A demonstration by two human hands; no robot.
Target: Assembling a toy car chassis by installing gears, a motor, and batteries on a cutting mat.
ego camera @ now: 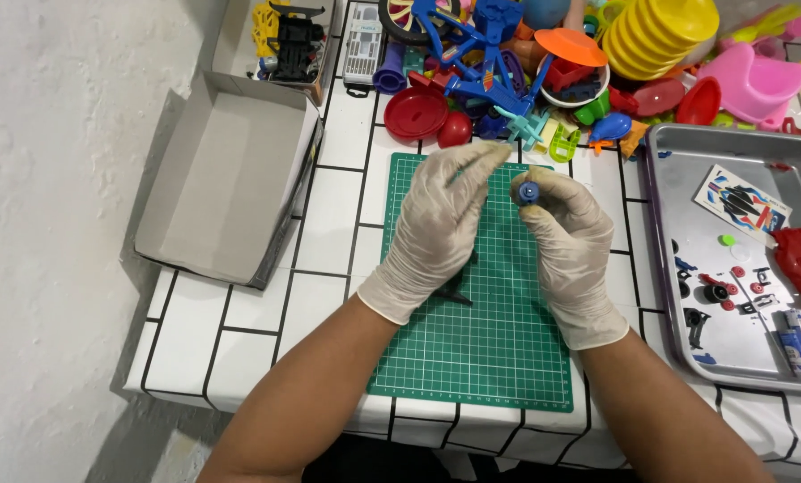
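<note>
Both my hands wear pale latex gloves and hover over a green cutting mat (499, 340). My right hand (569, 246) pinches a small blue round part (528, 191) between thumb and fingers. My left hand (439, 224) is raised beside it with fingertips pointing toward the blue part, and a thin greenish stick seems to lie along its fingers, though I cannot tell clearly. A small dark piece (454, 293) lies on the mat under my left wrist.
An open grey cardboard box (226, 179) lies at the left. A metal tray (732, 233) at the right holds small toy parts, a sticker sheet and a red shell. Colourful plastic toys (544, 63) pile along the back of the white tiled table (329, 215).
</note>
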